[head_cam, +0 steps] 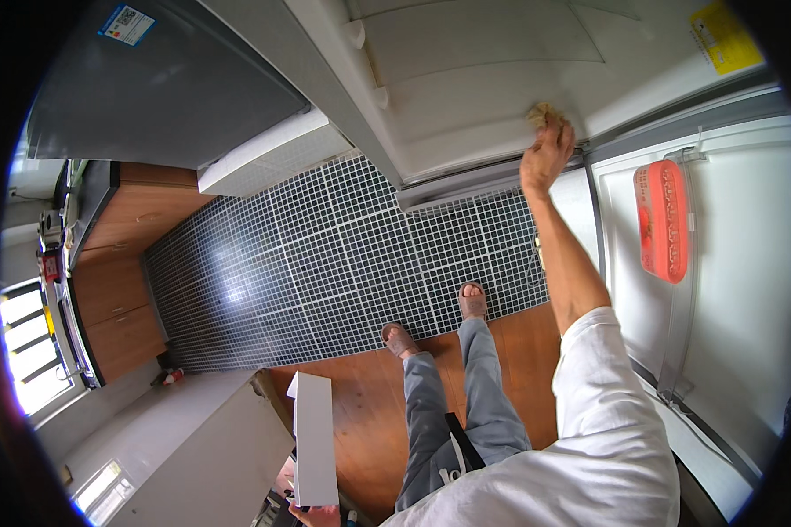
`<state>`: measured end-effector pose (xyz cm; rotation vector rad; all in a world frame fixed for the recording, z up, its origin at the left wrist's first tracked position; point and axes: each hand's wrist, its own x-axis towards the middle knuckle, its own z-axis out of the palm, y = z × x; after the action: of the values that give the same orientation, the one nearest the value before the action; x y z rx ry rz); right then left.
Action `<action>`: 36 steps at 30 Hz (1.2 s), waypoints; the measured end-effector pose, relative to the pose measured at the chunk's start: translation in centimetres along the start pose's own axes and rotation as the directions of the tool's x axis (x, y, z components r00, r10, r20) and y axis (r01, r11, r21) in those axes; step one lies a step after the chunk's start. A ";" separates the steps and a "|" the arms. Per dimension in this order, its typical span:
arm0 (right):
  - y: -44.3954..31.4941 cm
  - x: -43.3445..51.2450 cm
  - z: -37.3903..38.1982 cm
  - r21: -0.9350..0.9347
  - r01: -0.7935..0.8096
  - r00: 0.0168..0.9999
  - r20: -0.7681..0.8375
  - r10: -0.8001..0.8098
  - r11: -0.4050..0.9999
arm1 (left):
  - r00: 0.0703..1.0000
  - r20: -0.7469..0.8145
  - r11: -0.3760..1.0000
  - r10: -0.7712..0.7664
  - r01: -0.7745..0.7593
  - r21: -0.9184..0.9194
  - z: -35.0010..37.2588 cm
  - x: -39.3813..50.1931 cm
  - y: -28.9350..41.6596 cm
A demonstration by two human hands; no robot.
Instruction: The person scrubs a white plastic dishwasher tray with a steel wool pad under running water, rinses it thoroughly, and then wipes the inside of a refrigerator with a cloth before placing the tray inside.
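Observation:
My right hand (547, 158) reaches into the open white refrigerator compartment (461, 99) and is closed around a crumpled beige cloth or sponge (544, 114), which touches the white inner surface near the compartment's edge. Of my left hand (316, 515), only part shows at the bottom edge of the view, by the lower end of a narrow white box-like unit (316, 441). Whether it grips that unit cannot be told. On the right, the refrigerator door (738, 263) stands open, with a red plastic package (672, 221) in its clear door shelf (685, 329).
Dark mosaic tiles (343, 263) meet a wooden floor (362, 421) near my feet. Wooden kitchen cabinets (122, 283) and a window (33, 349) are at the left. A large grey panel (165, 85) fills the upper left; a white half-wall (217, 454) stands lower left.

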<state>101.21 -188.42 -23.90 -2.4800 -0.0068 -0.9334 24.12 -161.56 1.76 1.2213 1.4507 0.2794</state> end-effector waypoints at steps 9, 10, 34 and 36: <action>-6.1 -2.5 -3.6 0.150 0.006 0.917 0.394 -0.065 0.989 | 0.997 -0.075 0.988 -0.030 0.018 -0.152 1.1 -0.7 0.3; -5.7 -0.9 -3.6 0.188 0.049 0.929 0.351 -0.113 0.981 | 0.994 -0.088 0.981 -0.062 0.045 -0.187 0.7 -0.8 -0.1; -16.4 0.0 8.7 0.481 0.317 0.767 0.377 -0.519 0.818 | 0.970 -0.197 0.989 -0.140 0.129 -0.068 4.3 0.1 0.2; -14.3 -0.2 5.7 0.464 0.358 0.756 0.365 -0.543 0.810 | 0.975 -0.190 0.993 -0.118 0.115 -0.026 3.8 0.2 -0.1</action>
<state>102.14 -173.29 -21.39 -2.3066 -0.9231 -0.3891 27.29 -163.21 0.40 1.1155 1.6769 0.3336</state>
